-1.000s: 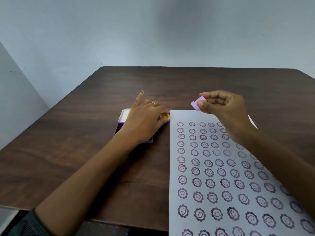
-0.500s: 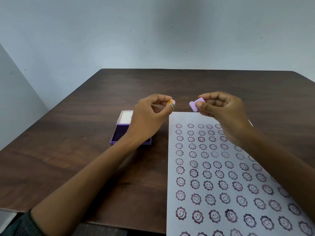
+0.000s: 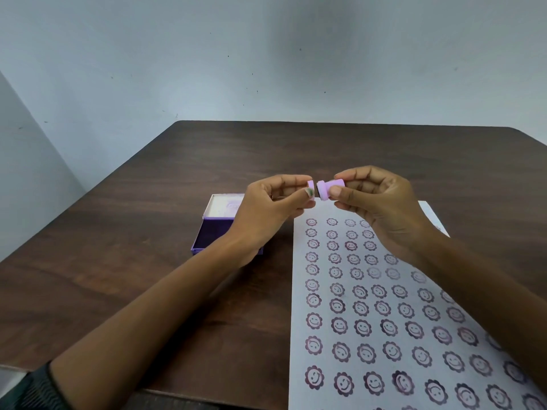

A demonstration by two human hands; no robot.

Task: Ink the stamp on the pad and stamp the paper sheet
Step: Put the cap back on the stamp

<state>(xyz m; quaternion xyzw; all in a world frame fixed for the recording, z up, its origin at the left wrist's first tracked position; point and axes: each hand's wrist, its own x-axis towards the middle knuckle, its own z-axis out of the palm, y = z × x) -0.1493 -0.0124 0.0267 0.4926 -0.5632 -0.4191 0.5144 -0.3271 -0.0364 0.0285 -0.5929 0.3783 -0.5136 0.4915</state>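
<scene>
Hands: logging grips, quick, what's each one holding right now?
Left hand: fingers pinch a small lilac piece.
Right hand: fingers closed on the lilac stamp.

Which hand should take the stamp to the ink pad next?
Right, probably. The right hand grips the bulk of the purple stamp; the left hand pinches only a small end piece. The open ink pad lies beneath the left hand, so right must cross.

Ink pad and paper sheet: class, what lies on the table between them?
In the head view, bare dark table separates the ink pad from the paper sheet; only the left hand and forearm hover over that gap.
</scene>
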